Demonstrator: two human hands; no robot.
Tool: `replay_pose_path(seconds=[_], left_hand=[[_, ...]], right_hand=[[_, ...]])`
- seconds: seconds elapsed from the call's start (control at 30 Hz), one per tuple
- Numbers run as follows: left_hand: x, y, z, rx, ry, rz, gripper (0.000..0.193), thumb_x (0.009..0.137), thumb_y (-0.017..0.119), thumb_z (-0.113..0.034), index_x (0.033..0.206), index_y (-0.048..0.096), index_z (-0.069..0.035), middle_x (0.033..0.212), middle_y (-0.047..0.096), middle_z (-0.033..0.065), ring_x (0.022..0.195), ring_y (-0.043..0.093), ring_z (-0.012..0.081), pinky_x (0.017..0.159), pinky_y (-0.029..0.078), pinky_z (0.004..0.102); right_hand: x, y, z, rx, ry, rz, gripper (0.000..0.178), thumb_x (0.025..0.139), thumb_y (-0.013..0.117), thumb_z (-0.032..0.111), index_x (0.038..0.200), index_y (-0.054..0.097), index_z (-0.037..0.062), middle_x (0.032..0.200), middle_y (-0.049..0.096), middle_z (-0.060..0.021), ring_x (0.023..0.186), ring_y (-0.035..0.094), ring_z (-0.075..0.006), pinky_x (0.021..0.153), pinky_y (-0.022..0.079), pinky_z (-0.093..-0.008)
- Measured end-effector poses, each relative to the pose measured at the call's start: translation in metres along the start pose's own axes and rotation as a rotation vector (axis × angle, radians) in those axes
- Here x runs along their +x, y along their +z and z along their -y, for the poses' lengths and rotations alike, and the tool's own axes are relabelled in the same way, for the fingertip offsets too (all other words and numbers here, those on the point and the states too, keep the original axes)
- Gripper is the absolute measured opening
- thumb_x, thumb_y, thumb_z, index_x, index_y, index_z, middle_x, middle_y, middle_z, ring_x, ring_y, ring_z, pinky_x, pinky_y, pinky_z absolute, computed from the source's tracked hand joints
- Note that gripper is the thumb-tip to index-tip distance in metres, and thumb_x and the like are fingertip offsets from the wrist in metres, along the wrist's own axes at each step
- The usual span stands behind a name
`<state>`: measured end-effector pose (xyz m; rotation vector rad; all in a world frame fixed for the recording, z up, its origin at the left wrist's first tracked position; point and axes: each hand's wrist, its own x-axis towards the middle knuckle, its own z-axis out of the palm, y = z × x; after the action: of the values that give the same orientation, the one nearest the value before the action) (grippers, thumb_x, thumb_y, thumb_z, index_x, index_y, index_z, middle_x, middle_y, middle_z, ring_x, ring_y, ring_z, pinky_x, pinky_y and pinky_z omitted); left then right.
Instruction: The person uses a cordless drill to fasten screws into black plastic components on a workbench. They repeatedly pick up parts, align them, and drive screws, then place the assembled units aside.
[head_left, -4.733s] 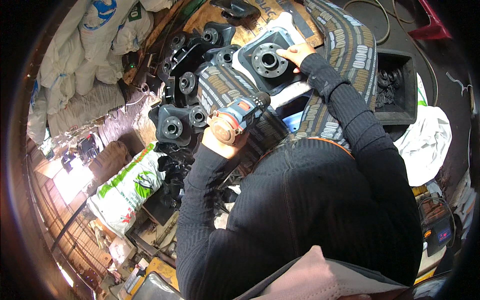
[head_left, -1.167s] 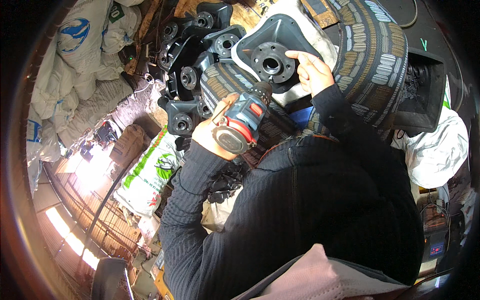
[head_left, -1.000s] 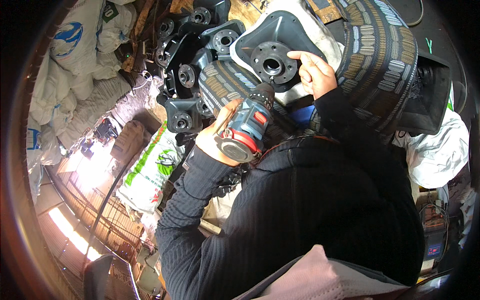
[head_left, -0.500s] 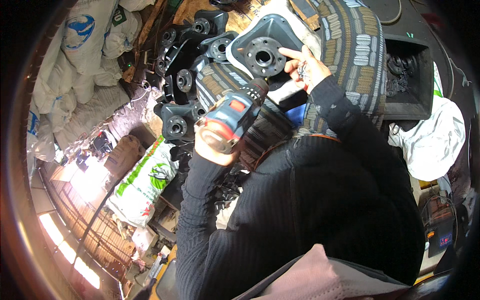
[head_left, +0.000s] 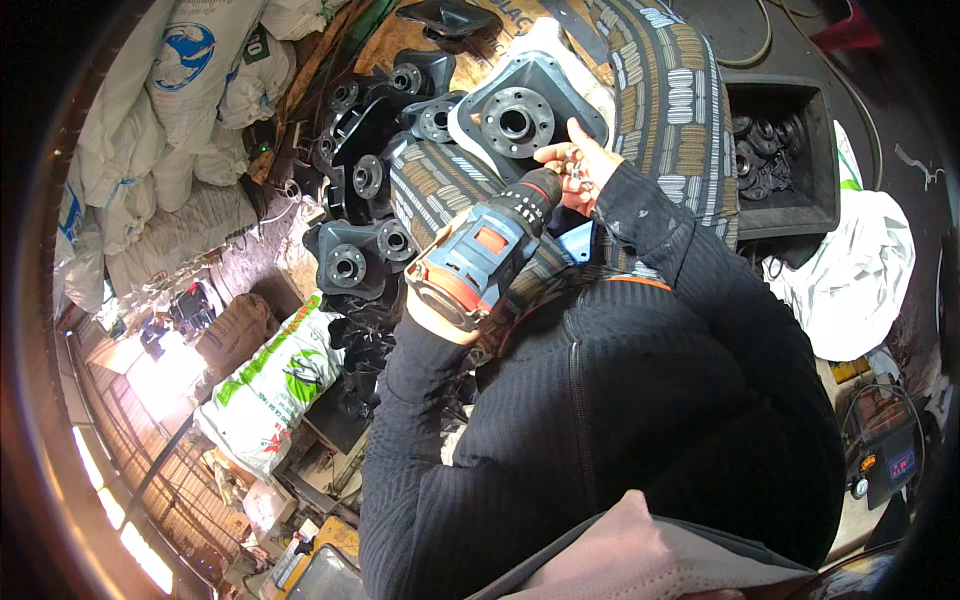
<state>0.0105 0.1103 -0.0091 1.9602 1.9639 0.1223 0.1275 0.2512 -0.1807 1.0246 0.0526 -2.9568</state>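
Observation:
My left hand (head_left: 440, 322) is wrapped round a blue and black cordless drill (head_left: 488, 250) with a red patch on its side. Its chuck points up and to the right. My right hand (head_left: 585, 172) is at the drill's tip, with small shiny screws (head_left: 574, 184) among its bent fingers; the bit itself is mostly hidden there. Just beyond lies a black square part with a round flanged hub (head_left: 517, 123), holes ringing its centre. White padding (head_left: 548, 38) shows beneath this part, between my patterned trouser legs (head_left: 660, 130).
Several similar black hub parts (head_left: 348, 265) are heaped at the left. A black bin (head_left: 835, 160) of dark round pieces stands at the right, beside a white bag (head_left: 850, 280). White sacks (head_left: 165, 130) are piled at far left; cardboard (head_left: 490, 70) lies beyond.
My right hand has come off the hub's rim and down to the drill's tip. The drill has shifted slightly right, and its chuck now meets the right fingers.

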Motion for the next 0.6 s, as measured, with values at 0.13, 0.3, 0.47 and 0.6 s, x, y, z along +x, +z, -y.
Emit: replay_pose_path(seconds=[0.13,0.3,0.47,0.6], left_hand=[[-0.010,0.012,0.010,0.050,-0.056,0.102,0.033,0.069,0.061,-0.020,0.102,0.058,-0.015,0.093,0.059,0.0067,0.086,0.057,0.0277,0.075,0.045,0.0403],[-0.010,0.009,0.013,0.085,0.022,0.082,0.035,0.066,0.061,-0.016,0.101,0.057,-0.015,0.096,0.058,0.0068,0.089,0.056,0.0271,0.076,0.045,0.0398],[0.000,0.011,0.012,0.066,0.006,0.097,0.034,0.067,0.060,-0.015,0.101,0.058,-0.013,0.096,0.058,0.0074,0.089,0.056,0.0276,0.077,0.045,0.0398],[0.012,0.015,0.012,0.043,-0.015,0.124,0.033,0.067,0.060,-0.014,0.100,0.058,-0.012,0.096,0.058,0.0080,0.090,0.056,0.0280,0.078,0.045,0.0399]], right_hand=[[0.000,-0.006,0.003,-0.138,0.016,0.034,0.063,0.090,0.028,0.054,0.094,0.058,-0.0014,0.067,0.055,-0.0049,0.042,0.037,-0.0051,0.032,0.029,-0.0186],[0.007,-0.015,0.003,-0.231,0.008,0.065,0.065,0.088,0.030,0.057,0.089,0.061,0.0005,0.074,0.061,-0.0123,0.037,0.036,-0.0060,0.031,0.028,-0.0196],[0.005,-0.011,0.003,-0.263,0.027,0.028,0.064,0.088,0.030,0.057,0.088,0.061,0.0009,0.073,0.061,-0.0116,0.038,0.034,-0.0058,0.032,0.027,-0.0194],[0.001,-0.005,0.006,-0.200,0.095,-0.041,0.063,0.088,0.031,0.057,0.089,0.061,0.0016,0.065,0.056,-0.0053,0.040,0.033,-0.0051,0.033,0.026,-0.0200]])
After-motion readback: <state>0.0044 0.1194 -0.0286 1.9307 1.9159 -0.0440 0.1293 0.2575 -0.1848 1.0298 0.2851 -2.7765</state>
